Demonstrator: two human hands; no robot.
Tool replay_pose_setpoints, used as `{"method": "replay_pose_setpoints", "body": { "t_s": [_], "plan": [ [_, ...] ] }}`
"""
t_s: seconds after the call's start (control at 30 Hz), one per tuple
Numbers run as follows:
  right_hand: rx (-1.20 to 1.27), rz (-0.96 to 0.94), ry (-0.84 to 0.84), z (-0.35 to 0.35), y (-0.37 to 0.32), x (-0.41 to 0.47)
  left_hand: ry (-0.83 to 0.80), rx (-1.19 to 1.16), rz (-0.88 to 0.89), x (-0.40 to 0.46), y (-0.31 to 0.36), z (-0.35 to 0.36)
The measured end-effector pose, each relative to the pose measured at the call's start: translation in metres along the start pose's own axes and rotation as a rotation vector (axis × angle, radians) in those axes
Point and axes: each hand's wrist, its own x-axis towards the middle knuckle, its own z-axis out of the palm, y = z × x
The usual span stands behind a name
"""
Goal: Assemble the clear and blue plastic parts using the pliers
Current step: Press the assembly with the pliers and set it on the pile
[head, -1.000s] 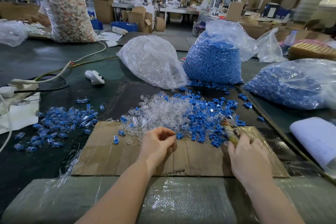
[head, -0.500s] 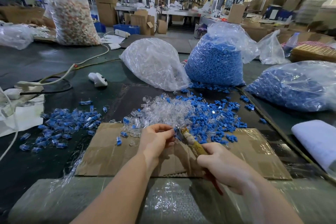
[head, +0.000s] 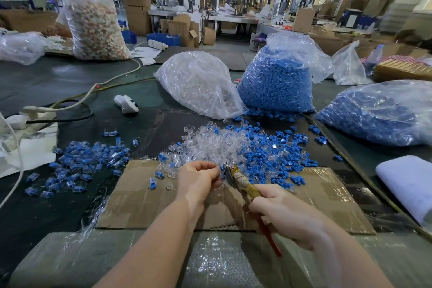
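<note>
The left hand [head: 198, 180] pinches a small blue plastic part [head: 221, 168] between thumb and curled fingertips, over the far edge of the flat brown cardboard sheet [head: 140, 196] on the dark green bench [head: 70, 82]. The right hand [head: 280, 213] is wrapped round the handles of the yellow-taped, red-handled pliers [head: 243, 182], whose metal nose meets that part. Such a piece looks very light, stiff and smooth, so it will likely slip or flick away unless held by its body, leaving the joining end free for the pliers; a hard squeeze could crack it. Loose stock lies just beyond: a heap of small clear plastic caps [head: 210, 142] mixed with a scatter of blue plastic plugs [head: 275, 152], and a pile of finished clear-and-blue pieces [head: 81, 161] to the left. Whether a clear cap already sits on the held part is hidden by the fingers; the piece is too small and blurred to tell. How far the plier jaws are closed cannot be made out either.
</note>
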Motion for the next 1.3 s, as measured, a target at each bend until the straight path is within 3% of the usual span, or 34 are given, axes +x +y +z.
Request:
{"method": "replay_pose_setpoints", "body": {
  "t_s": [0.47,0.73,0.9,1.07,1.3],
  "plan": [
    [-0.087,-0.040,0.010,0.002,-0.004,-0.001,0.009,0.023,-0.023,-0.002,0.000,0.002],
    [-0.178,-0.086,0.078,0.006,-0.001,-0.001,0.025,0.015,0.004,-0.008,0.001,0.005],
    [-0.102,-0.092,0.215,0.016,0.010,0.004,0.061,0.058,0.090,-0.012,0.001,0.000],
    [-0.264,-0.044,0.515,0.007,0.029,0.008,0.263,0.499,0.432,-0.010,0.001,-0.033],
    [-0.572,0.201,0.736,-0.010,0.052,0.007,0.630,0.874,0.454,0.002,-0.006,-0.085]
  ]
}}
